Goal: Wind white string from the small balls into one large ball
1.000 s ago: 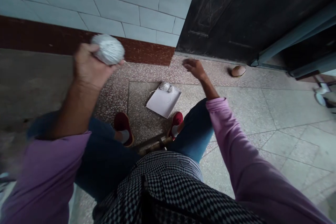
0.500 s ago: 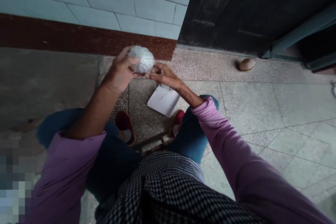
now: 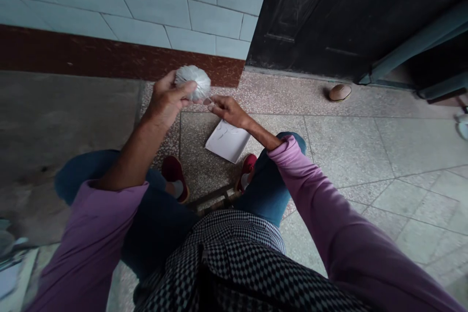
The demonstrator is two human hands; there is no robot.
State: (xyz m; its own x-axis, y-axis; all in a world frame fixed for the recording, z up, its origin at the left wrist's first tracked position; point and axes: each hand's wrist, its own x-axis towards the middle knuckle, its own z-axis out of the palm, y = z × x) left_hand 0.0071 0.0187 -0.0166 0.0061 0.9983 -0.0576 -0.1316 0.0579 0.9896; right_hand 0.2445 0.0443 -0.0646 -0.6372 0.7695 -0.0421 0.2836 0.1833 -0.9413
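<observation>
My left hand (image 3: pixel 164 97) is wrapped round a whitish ball of string (image 3: pixel 193 82), its thumb lying across the front of the ball. Just to the right, my right hand (image 3: pixel 229 109) has its fingers pinched together on a thin strand that seems to loop out from the ball's lower edge. Below the right hand, a shallow white box or lid (image 3: pixel 227 142) rests on the floor between my feet, with a few loose strands in it. The forearm and hand cover its upper right corner.
A tiled wall (image 3: pixel 204 19) with a dark red skirting (image 3: pixel 120 58) rises in front. To the right is a dark door (image 3: pixel 314 19), with a tan rounded object (image 3: pixel 340 92) on the floor before it. A low frame (image 3: pixel 212 197) shows between my legs.
My right hand has drawn away from the ball a little, opening a gap with the strand in it. The ball and left hand have shifted slightly left in view.
</observation>
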